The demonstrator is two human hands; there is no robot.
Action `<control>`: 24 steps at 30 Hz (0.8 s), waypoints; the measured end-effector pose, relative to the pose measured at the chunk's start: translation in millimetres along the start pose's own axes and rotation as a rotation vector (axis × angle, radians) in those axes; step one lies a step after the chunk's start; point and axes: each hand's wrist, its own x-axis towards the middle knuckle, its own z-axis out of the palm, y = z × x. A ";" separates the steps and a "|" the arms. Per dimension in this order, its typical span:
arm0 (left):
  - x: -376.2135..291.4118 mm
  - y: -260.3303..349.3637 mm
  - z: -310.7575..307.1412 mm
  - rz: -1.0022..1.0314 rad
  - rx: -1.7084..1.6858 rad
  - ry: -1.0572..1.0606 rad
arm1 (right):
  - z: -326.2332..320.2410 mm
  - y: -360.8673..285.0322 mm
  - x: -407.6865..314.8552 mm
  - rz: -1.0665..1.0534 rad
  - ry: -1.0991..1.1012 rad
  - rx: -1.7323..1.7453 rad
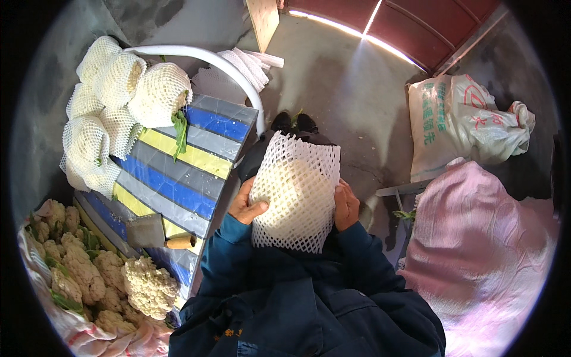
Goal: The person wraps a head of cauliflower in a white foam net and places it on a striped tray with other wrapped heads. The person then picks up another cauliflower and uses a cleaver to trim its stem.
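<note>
Between my two hands is a cauliflower head (292, 180) inside a white foam mesh sleeve (292, 236). My left hand (249, 203) grips its left side, thumb lying on the mesh. My right hand (347, 205) holds the right edge, its fingertips partly hidden. The sleeve reaches past the cauliflower at the top and bottom. To the left, on a table with a striped cover (169, 185), lie several mesh-wrapped cauliflowers (158, 93). A cleaver (146, 230) with a wooden handle rests flat nearer to me. A bare cauliflower (149, 285) sits at the table's near end.
A cloth-lined heap of unwrapped cauliflowers (82, 267) is at lower left. Foam sleeves (243, 71) lie behind the white curved chair rail (214, 60). On the right stand a printed woven sack (446, 125) and a pink cloth (473, 241) over something. A red door (415, 26) is beyond.
</note>
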 end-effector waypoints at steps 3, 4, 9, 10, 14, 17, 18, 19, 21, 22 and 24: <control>-4.8 4.2 6.4 0.033 0.026 -0.009 | 9.2 -4.9 -7.4 0.147 0.068 0.091; -8.6 3.4 7.5 0.047 0.034 -0.012 | 11.0 -5.9 -10.7 0.174 0.090 0.110; -18.0 0.8 11.5 0.014 0.039 -0.008 | 15.4 -10.2 -19.7 0.161 0.157 0.143; -18.6 7.4 14.7 -0.026 0.050 -0.009 | 13.4 -13.2 -19.3 0.125 0.144 0.140; -20.1 6.0 10.6 0.006 -0.077 0.039 | 14.8 -39.7 -7.3 0.078 0.115 0.107; -26.2 -12.4 -4.4 0.028 -0.211 0.104 | 2.5 -57.0 19.3 0.130 -0.136 0.019; -26.7 -16.6 -6.4 0.042 -0.281 0.117 | -1.2 -70.7 29.4 0.089 -0.230 0.106; -27.0 -23.8 -7.3 0.054 -0.361 0.130 | -2.7 -76.5 36.8 0.070 -0.280 0.236; -22.5 -38.2 -15.6 0.107 -0.490 0.099 | -5.5 -84.0 48.9 0.036 -0.365 0.491; -20.4 -44.1 -20.5 0.115 -0.492 0.108 | -5.3 -86.6 52.5 0.132 -0.420 0.739; -14.8 -53.4 -30.2 0.128 -0.493 0.118 | 8.6 -54.1 40.4 0.235 -0.441 0.870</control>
